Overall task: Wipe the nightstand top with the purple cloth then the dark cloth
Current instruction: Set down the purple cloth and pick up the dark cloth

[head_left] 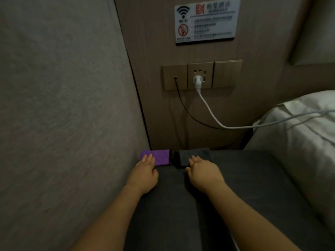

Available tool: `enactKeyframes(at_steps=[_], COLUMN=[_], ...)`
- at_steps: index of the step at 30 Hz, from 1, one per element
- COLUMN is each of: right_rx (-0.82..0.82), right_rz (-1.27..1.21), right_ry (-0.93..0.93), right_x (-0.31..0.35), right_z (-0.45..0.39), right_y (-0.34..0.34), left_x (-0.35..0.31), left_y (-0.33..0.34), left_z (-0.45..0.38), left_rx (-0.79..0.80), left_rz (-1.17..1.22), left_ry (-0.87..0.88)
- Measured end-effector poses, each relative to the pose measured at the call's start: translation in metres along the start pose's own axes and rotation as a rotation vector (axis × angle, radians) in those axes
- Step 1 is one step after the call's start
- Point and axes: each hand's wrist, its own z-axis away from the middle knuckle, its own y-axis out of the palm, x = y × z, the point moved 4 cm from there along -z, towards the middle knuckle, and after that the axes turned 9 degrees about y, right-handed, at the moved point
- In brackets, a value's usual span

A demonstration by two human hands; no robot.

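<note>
Status at that moment: both cloths sat folded at the back edge of the nightstand top (226, 178), against the wall panel. Purple cloth (157, 157) on the left, dark cloth (194, 156) just beside it on the right, edges near touching.

My left hand (144, 173) lay flat, fingers straight, tips resting on the near edge of the purple cloth. Not gripping it. My right hand (204, 172) was likewise open, fingers extended onto the near edge of the dark cloth, nothing pinched.

Judgement: wiping not started. Both cloths looked neatly folded and parked, neither was spread or mid-stroke. Whole job was left: purple pass, then dark pass.

Writing: wall sign (206, 20) showed a Wi-Fi symbol with "Wi-Fi" under it, a no-smoking icon, a red logo and Chinese header text; too blurred to read, same for the small lines.

Below it, a socket panel (202, 75) with a white plug (197, 80) in and a black cable (183, 104) alongside. No brand was legible anywhere.
</note>
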Motion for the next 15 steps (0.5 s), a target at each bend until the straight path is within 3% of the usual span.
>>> enactKeyframes(at_steps=[5,8,11,15], right_rx=[-0.021,-0.046,0.074,0.079], right_rz=[0.026,0.016,0.0,-0.042], right_ry=[-0.069,-0.059,-0.025,-0.024], right_x=[0.002,-0.001,-0.006,-0.01], right_z=[0.005,0.0,-0.005,-0.006], right_y=[-0.018,-0.022,-0.011,-0.007], left_x=[-0.011,-0.054,-0.099,-0.109], left_y=[-0.017,-0.026,-0.011,0.004], left_z=[-0.003,-0.004,-0.008,-0.02], left_rx=[0.036,-0.042,0.067,0.142], left_rz=[-0.082,-0.104,-0.117,-0.091], left_ry=[0.006,0.154,0.315,0.244])
